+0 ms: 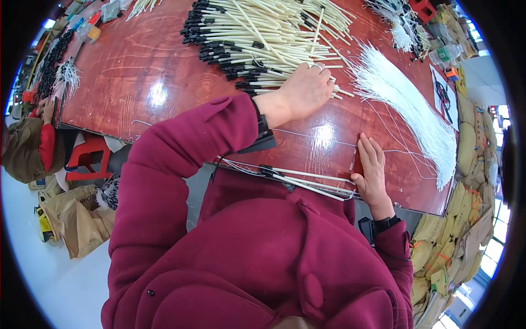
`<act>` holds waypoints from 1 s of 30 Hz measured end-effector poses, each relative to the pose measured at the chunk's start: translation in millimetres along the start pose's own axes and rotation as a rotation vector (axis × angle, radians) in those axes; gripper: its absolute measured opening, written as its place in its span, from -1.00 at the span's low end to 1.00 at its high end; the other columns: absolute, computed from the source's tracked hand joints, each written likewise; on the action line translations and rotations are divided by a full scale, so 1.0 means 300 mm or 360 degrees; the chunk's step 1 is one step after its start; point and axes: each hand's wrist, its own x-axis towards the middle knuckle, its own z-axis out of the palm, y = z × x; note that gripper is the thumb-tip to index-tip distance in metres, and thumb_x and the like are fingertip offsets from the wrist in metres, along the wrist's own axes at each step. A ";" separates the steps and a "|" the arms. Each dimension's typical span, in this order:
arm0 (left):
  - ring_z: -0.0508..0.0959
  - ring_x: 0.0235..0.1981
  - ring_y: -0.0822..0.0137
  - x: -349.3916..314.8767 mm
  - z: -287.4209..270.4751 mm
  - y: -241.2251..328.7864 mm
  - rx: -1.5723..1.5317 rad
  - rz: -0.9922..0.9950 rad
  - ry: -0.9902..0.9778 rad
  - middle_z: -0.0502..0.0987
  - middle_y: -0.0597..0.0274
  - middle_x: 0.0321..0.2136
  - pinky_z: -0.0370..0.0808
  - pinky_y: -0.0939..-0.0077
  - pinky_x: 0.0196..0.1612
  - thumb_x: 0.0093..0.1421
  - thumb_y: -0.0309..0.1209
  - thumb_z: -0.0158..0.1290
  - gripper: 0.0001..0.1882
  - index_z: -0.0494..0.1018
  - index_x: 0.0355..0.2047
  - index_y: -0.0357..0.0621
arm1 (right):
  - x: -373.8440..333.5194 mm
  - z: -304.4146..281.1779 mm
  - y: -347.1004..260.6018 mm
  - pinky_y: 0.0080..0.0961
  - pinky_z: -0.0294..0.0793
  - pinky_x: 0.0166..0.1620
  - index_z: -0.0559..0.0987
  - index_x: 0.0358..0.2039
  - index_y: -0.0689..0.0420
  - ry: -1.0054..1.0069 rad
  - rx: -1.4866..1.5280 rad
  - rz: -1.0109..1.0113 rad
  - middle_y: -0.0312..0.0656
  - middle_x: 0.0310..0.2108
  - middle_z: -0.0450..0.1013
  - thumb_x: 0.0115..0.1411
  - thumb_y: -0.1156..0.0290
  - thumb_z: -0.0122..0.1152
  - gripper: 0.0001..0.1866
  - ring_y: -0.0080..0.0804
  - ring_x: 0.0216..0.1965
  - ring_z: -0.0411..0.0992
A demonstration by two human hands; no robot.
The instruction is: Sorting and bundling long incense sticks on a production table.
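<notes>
A large heap of thin cream rods (257, 33) with black end pieces lies across the far middle of the red table. My left hand (307, 92) reaches over its near right edge, fingers curled down among the bare rod ends; the fingertips are hidden. My right hand (372, 170) rests with straight fingers near the table's front edge, thumb apart. A thin white cord (323, 138) runs across the tabletop to that hand. Between my body and the table edge lie a few more cream rods (312, 178), their black ends to the left and white cords attached.
To the right a thick bundle of white cords (411, 104) spreads over the red table (137, 82). Scissors (442, 94) lie on a white sheet beyond it. Another person (33, 145) sits at the left, beside a red stool (90, 156). Stacked sacks (466, 142) line the right side.
</notes>
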 end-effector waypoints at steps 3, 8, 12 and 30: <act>0.58 -0.14 0.26 0.013 0.013 -0.011 0.0033 -0.0001 -0.0113 0.54 0.20 -0.26 0.51 0.33 -0.12 0.17 -0.42 0.05 -0.90 0.51 -0.32 -0.11 | -0.006 0.002 0.001 -0.08 0.02 0.43 0.28 0.38 0.29 0.0004 -0.0013 0.0006 -0.02 0.46 0.12 0.34 -0.42 -0.28 0.01 0.03 0.44 0.05; 0.59 -0.15 0.25 0.005 -0.018 0.008 0.0026 -0.0078 -0.0116 0.55 0.20 -0.25 0.50 0.33 -0.13 0.19 -0.42 0.04 -0.89 0.50 -0.28 -0.11 | -0.006 0.000 -0.003 -0.08 0.02 0.43 0.28 0.38 0.29 -0.0006 0.0001 0.0008 -0.01 0.46 0.13 0.34 -0.40 -0.25 -0.01 0.04 0.44 0.05; 0.59 -0.19 0.24 -0.037 -0.087 0.018 -0.0186 0.0125 0.0198 0.54 0.22 -0.27 0.48 0.33 -0.17 0.21 -0.42 0.03 -0.84 0.50 -0.21 -0.12 | -0.003 0.006 -0.007 -0.09 0.02 0.43 0.28 0.38 0.30 0.0013 0.0016 0.0010 -0.01 0.45 0.13 0.34 -0.39 -0.23 -0.01 0.04 0.44 0.06; 0.54 -0.29 0.04 -0.700 -0.316 -0.118 -0.0712 -0.0782 -0.0198 0.52 0.15 -0.34 0.45 0.22 -0.19 0.26 -0.48 0.11 -0.91 0.55 -0.23 -0.15 | -0.001 0.001 -0.016 -0.11 0.02 0.43 0.24 0.40 0.29 0.0032 -0.0017 -0.0011 0.00 0.46 0.12 0.33 -0.30 -0.11 -0.06 0.03 0.43 0.07</act>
